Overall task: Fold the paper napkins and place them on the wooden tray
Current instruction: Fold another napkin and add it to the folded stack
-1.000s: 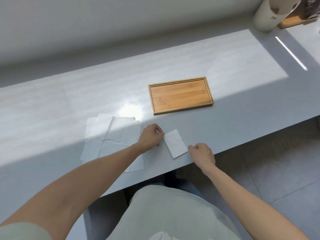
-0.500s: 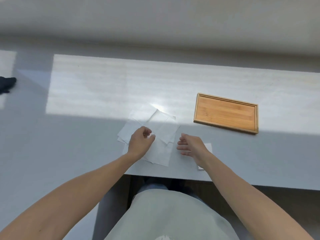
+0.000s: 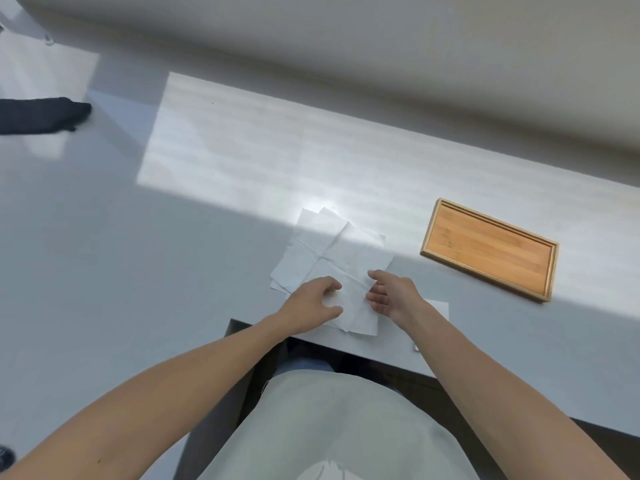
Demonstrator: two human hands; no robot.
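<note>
A dark folded cloth lies far left on the pale grey tabletop, well apart from the work. Loose stack of unfolded white paper napkins near the table's front edge; left hand rests on it with fingers curled at the top sheet, right hand touches its right side, fingers loosely spread. A small folded white napkin (partly hidden by the right forearm) lies just right. Rectangular wooden tray sits empty, bare table between.

No text, label, brand, number or sign can be read on anything here.
</note>
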